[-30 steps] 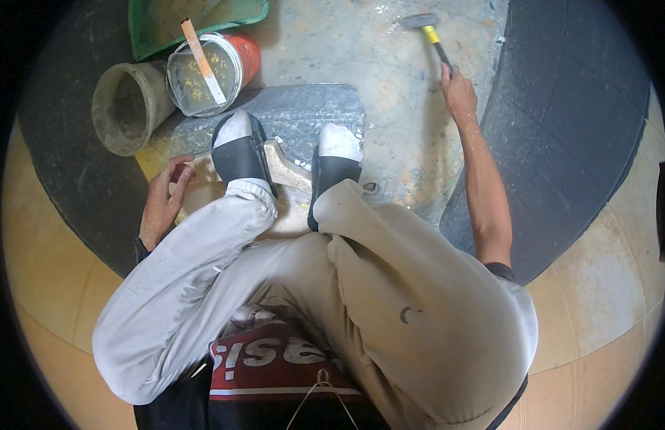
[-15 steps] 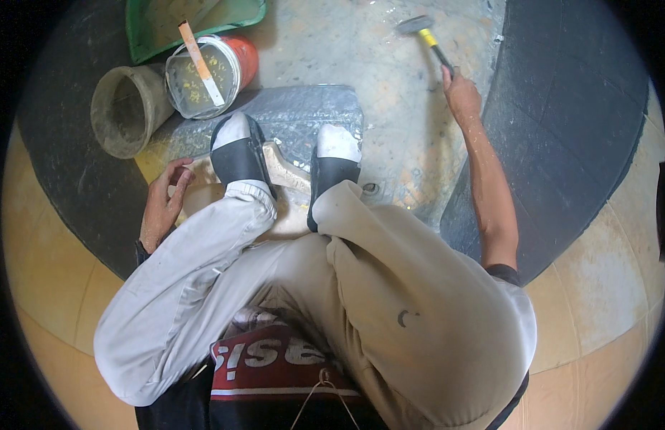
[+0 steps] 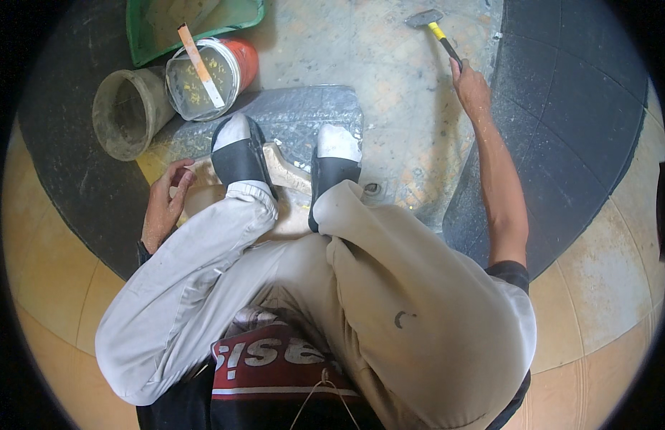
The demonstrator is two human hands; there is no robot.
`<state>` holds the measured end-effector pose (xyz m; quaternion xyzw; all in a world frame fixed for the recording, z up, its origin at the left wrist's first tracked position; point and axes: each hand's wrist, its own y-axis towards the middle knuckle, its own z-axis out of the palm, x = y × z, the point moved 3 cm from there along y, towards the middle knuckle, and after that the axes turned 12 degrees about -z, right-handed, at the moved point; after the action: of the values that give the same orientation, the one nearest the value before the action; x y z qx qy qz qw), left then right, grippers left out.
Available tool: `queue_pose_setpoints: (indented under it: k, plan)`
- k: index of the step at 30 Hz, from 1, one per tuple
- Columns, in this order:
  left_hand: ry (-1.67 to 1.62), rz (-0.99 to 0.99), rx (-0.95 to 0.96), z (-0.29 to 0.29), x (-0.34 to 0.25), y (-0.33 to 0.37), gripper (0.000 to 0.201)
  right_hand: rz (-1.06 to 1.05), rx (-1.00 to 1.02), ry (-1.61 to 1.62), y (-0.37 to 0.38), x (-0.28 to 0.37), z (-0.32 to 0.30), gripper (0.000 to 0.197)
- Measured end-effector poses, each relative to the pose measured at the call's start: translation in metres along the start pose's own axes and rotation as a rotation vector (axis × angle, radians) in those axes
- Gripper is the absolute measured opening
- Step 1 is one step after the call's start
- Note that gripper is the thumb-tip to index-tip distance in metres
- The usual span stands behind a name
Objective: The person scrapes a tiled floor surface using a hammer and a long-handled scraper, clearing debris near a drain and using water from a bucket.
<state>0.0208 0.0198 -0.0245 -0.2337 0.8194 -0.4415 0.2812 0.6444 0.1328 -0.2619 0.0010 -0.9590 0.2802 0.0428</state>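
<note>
In my right hand (image 3: 474,92) is the dark handle of a hammer (image 3: 448,47), with a yellow band below its grey metal head. The hammer is raised at the far right, away from the work piece. A cream-coloured, carved-looking piece (image 3: 288,172) lies on the ground between and under my feet. My left foot in a black slipper (image 3: 239,156) and my right foot in another (image 3: 334,172) rest against it. At the piece's left end, my left hand (image 3: 164,204) has its fingers curled around the edge, partly hidden by my leg.
A grey bucket (image 3: 158,107) lies tilted on the left, beside an orange-and-white bucket (image 3: 245,66) of murky water with a flat stick (image 3: 201,66) across it. A green tray (image 3: 142,39) is behind them. A grey plastic sheet (image 3: 311,107) lies under my feet.
My right hand has moved a little to the right and nearer to me, and the hammer has shifted right with it. My left hand and feet have hardly moved.
</note>
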Motion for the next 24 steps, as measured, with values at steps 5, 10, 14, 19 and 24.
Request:
queue_pose_setpoints:
  k: [5, 10, 14, 19, 24]
  plan:
    - [-0.015, -0.011, -0.006, 0.001, -0.001, -0.002, 0.032, -0.028, 0.039, -0.019, -0.005, 0.001, 0.005, 0.061]
    - [0.013, -0.018, 0.023, -0.001, -0.003, 0.0, 0.035, 0.053, -0.012, 0.054, 0.0, -0.009, 0.013, 0.062]
    - [0.014, -0.007, -0.015, 0.001, 0.003, 0.0, 0.033, -0.027, 0.044, 0.023, -0.008, 0.009, 0.001, 0.058]
    - [0.015, 0.017, 0.01, -0.001, 0.001, -0.001, 0.033, 0.014, 0.021, 0.055, -0.002, -0.002, 0.017, 0.06]
    - [-0.002, -0.002, 0.023, 0.001, 0.002, 0.002, 0.034, -0.001, 0.007, -0.014, -0.002, -0.004, 0.01, 0.06]
